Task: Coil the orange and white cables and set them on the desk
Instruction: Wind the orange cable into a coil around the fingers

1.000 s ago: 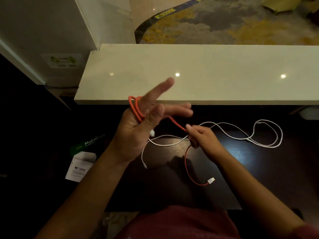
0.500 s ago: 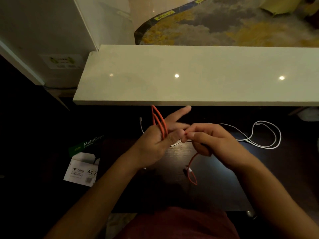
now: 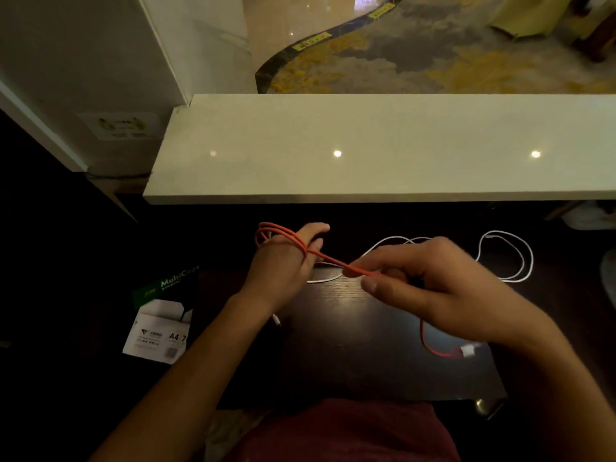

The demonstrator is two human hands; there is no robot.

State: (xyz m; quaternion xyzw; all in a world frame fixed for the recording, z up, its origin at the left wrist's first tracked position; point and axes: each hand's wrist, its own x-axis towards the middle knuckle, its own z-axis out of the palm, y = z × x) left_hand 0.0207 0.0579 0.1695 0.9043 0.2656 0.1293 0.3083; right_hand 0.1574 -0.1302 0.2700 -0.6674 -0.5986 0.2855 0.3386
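Several loops of the orange cable (image 3: 328, 258) are wound around my left hand (image 3: 283, 265), which is held over the dark desk (image 3: 350, 345). A taut stretch runs from there to my right hand (image 3: 430, 285), pinched between thumb and fingers. The cable's tail hangs below my right hand and ends in a white plug (image 3: 468, 351) lying near the desk's right front. The white cable (image 3: 506, 258) lies loose on the desk behind my hands, looping off to the right; part of it is hidden by my hands.
A pale stone counter (image 3: 366, 145) overhangs the back of the desk. A box of A4 paper (image 3: 160, 325) stands on the floor to the left. A white wall (image 3: 66, 61) rises at the left, and patterned floor shows beyond the counter.
My right hand has pulled the orange cable out to the right and toward me. My left hand has turned over with more loops on it. The plug end has slid right.
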